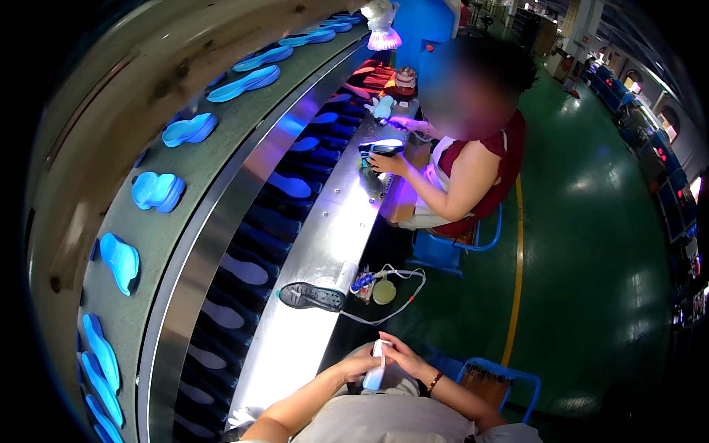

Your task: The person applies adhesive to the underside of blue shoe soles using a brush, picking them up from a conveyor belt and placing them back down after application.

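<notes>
In my lap I hold a slim white oblong object (374, 375) with a pale blue lower end; its kind is too small to make out. My left hand (357, 363) closes on its left side. From the right, my right hand (402, 356) has its fingers closed around the upper end. A beaded bracelet (436, 380) circles my right wrist. Ahead of my hands, a dark shoe sole (312, 297) lies on the metal ledge (303, 255). Beside the ledge are a round pale yellow lid-like thing (384, 292) and a white cable (413, 275).
On the left, a conveyor belt (122, 207) carries several blue soles (120, 263). Insole shapes (244, 269) fill a lower dark row. A seated co-worker (473, 170) holds a shoe part (380, 150) under a lamp (383, 37). A blue-framed stool (509, 384) stands right of me.
</notes>
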Available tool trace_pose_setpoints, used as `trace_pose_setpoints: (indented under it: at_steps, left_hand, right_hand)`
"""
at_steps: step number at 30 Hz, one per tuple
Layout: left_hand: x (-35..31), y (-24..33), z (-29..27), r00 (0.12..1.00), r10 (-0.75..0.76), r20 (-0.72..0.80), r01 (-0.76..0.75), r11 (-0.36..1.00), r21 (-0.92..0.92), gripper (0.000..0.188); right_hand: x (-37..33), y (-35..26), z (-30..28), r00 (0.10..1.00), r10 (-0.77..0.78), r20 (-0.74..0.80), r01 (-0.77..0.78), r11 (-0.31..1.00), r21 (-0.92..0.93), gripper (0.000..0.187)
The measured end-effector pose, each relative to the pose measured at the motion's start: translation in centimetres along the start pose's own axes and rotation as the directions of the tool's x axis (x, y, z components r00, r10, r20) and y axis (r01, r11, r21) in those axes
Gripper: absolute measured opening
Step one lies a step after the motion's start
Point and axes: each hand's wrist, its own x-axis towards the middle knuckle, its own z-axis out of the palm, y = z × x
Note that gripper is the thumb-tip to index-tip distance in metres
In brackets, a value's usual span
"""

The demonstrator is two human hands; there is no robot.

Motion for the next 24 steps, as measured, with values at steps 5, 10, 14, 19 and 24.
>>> trace_pose_setpoints:
  at_steps: [5,10,14,19,24]
  left_hand:
    - [-3.9,-2.1,0.4,0.999,-0.015,0.050,0.015,1.000,-0.005,0.058]
    - [-6.1,-6.0,-0.4,0.982,-0.098,0.162,0.123,0.981,-0.149,0.058]
    - [-5.9,-10.5,-1.4,0.947,-0.183,0.263,0.243,0.945,-0.220,0.050]
    - [-5.8,-11.4,-2.3,0.892,-0.269,0.364,0.387,0.872,-0.301,0.041]
    - [-5.7,-12.8,-2.0,0.833,-0.335,0.441,0.495,0.807,-0.323,0.042]
  right_hand:
    - [-2.7,2.2,2.9,0.996,0.089,0.020,-0.091,0.983,0.161,0.049]
    - [-5.5,5.3,5.3,0.988,0.116,-0.102,-0.104,0.988,0.115,0.047]
    - [-7.8,8.8,6.9,0.956,0.181,-0.233,-0.127,0.965,0.229,0.045]
    - [-9.4,9.1,8.8,0.938,0.151,-0.313,-0.046,0.947,0.319,0.040]
    - [-11.1,10.9,8.7,0.903,0.210,-0.375,-0.073,0.935,0.346,0.036]
